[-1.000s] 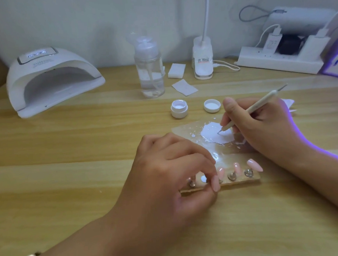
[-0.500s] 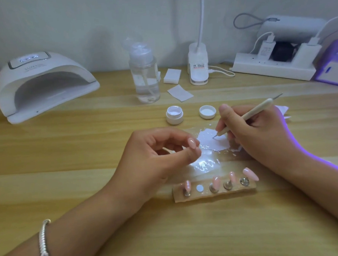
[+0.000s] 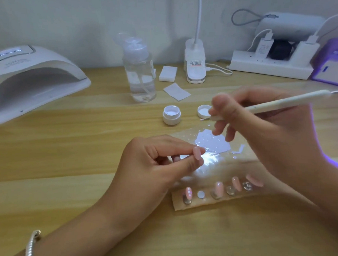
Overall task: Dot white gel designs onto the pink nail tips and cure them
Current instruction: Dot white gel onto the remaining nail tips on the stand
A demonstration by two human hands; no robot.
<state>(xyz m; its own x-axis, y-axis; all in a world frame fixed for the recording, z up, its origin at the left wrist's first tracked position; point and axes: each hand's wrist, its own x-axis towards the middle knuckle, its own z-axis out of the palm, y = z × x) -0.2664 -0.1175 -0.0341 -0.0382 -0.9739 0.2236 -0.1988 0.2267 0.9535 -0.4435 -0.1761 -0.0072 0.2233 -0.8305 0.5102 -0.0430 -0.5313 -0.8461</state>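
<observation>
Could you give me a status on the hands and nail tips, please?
Left hand pinching one pink nail tip. Right hand holding the pen, point near the jar lid. Four tips on the holder, one stand bare. Nothing between pen and tip.

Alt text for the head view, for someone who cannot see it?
The left hand pinches one pink nail tip by a clear sheet smeared with white gel, while the right hand holds a dotting pen. Four more pink tips sit on a holder strip nearer the camera; an open gel jar and a curing lamp stand behind.
</observation>
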